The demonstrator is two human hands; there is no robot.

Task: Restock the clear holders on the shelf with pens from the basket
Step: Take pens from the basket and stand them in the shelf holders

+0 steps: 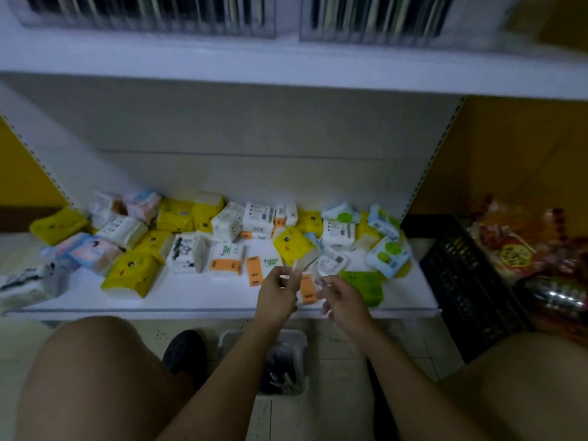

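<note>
Head view, looking down past both knees. The basket (229,338) sits on the floor between the legs, with dark pens (280,374) lying in the bottom of it. Both hands are up in front of the lower shelf (197,302), close together but not touching. My left hand (277,292) has its fingers curled and pinches a pale piece (296,265) that pokes up from the fingertips. It's too blurred for me to call it a pen. My right hand (342,299) is curled too, with something clear-looking at its fingertips, but I can't tell whether it actually holds anything.

The clear holders (149,19) are way up on the top shelf (286,70), two blocks side by side, dark pens standing in rows, well apart from the hands. Tissue packs (130,272) are scattered across the lower shelf, and a black crate (461,281) stands off to the right.

I'd say we're between pick and place: something small is being sorted out at the fingertips and nothing is going into a holder yet. Next I'd want a firm grip on one pen, then a long reach up, the pen turned upright and lined up with a free slot so it doesn't knock its neighbours
</note>
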